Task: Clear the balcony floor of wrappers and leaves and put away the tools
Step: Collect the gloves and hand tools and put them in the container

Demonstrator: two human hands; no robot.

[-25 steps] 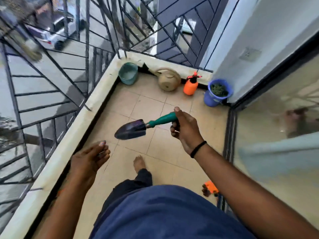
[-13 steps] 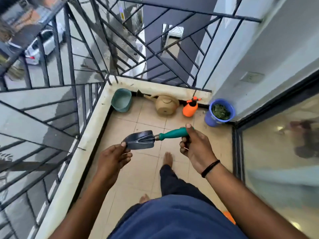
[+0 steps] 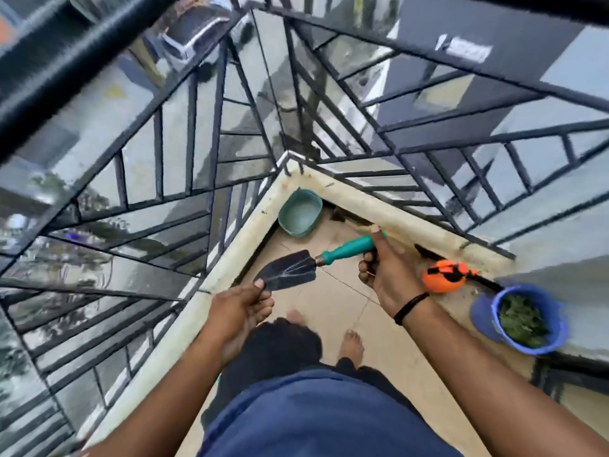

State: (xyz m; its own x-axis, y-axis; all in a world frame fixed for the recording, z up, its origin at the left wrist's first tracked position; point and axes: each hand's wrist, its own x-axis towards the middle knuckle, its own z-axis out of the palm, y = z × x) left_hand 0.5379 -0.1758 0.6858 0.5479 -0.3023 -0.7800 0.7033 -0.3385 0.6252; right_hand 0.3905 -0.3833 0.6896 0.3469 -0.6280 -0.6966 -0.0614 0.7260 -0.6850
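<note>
My right hand (image 3: 387,268) grips the green handle of a hand trowel (image 3: 298,267), held level above the tiled balcony floor (image 3: 333,301). Its dark metal blade points left. My left hand (image 3: 239,311) is just under the blade's tip, its thumb touching the blade's near edge and its fingers loosely curled below. A blue bucket (image 3: 487,319) filled with green leaves stands at the right by the wall.
A teal basin (image 3: 300,212) sits in the far corner against the low cream ledge (image 3: 230,268). An orange spray bottle (image 3: 443,277) stands right of my right hand. Black metal railing (image 3: 211,143) bounds the left and far sides. My bare feet stand on the tiles below.
I have stepped toward the far corner and the view has swung left. My left hand rose to the trowel blade and now touches it. The watering can is hidden behind my right hand.
</note>
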